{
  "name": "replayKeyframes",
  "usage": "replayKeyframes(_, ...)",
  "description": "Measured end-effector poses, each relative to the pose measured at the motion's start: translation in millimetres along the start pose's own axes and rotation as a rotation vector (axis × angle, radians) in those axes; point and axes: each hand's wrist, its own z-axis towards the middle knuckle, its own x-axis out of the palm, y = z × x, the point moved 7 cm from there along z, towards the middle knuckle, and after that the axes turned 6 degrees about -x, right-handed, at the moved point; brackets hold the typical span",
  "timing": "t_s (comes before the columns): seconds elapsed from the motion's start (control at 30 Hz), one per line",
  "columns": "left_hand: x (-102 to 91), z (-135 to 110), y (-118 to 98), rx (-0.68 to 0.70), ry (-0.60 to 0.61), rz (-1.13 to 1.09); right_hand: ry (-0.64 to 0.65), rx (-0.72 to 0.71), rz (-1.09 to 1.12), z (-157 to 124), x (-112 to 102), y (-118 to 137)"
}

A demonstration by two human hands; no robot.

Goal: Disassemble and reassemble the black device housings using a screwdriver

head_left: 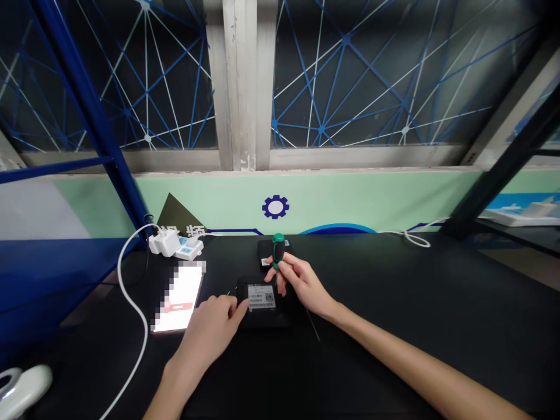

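A small black box (262, 303) with a white label lies on the black table (394, 303) in front of me. My left hand (214, 326) rests on the table with its fingertips pressed against the box's left edge. My right hand (297, 280) is closed around a screwdriver with a green and black handle (277, 248), held upright with its tip down on the box's far right part. A second black box (265, 254) with a label sits just behind, partly hidden by the screwdriver and my fingers.
A lit phone (179, 297) lies left of the box. A white power strip with a plug (175, 245) stands at the back left, its white cable (131, 303) looping toward me. A white object (21, 388) sits at the near left corner. Blue shelf frame at left.
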Motion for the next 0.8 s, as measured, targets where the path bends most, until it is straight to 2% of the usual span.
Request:
replayKeyframes(0.43, -0.3, -0.4, -0.8, -0.018, 0.009, -0.002, -0.077, -0.008, 0.04, -1.9, -1.4, -6.4)
replayKeyframes(0.6, -0.8, -0.4, -1.4, -0.008, -0.001, 0.002, 0.005, -0.008, -0.003, -0.4, 1.2, -2.9)
replayKeyframes(0.8, 0.3, -0.6, -0.1, -0.013, -0.002, 0.002, 0.009, -0.006, 0.014, -1.1, 2.0, -1.5)
